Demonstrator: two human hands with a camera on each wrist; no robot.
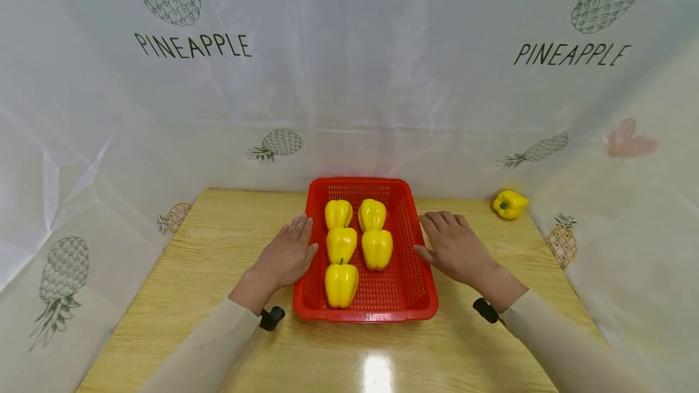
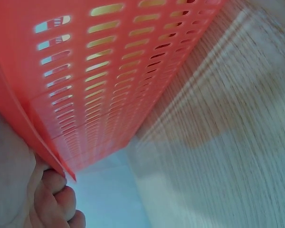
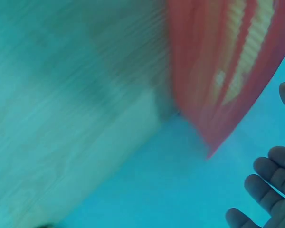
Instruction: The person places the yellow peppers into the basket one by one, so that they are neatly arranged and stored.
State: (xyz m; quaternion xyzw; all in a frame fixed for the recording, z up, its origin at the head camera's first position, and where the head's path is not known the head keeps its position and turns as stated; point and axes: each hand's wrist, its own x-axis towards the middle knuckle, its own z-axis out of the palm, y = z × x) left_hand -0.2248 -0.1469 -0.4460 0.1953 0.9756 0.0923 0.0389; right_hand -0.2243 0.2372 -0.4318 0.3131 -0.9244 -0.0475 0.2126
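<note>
A red plastic basket (image 1: 382,314) with slotted walls stands on the wooden table. Several yellow bell peppers (image 1: 342,244) lie inside it, in a left column and a shorter right one. My left hand (image 1: 286,253) rests against the basket's left rim, its fingers extended; the left wrist view shows the fingers (image 2: 54,199) at the rim. On the other side, my right hand (image 1: 453,244) is beside the right rim, thumb apart from the extended fingers. In the right wrist view a gap shows between these fingers (image 3: 268,183) and the basket. Neither hand grips a pepper.
One more yellow bell pepper (image 1: 510,204) lies at the table's far right corner. A white sheet (image 1: 371,77) printed with pineapples hangs behind the table and along both sides. The wooden tabletop (image 1: 191,296) extends left and right of the basket.
</note>
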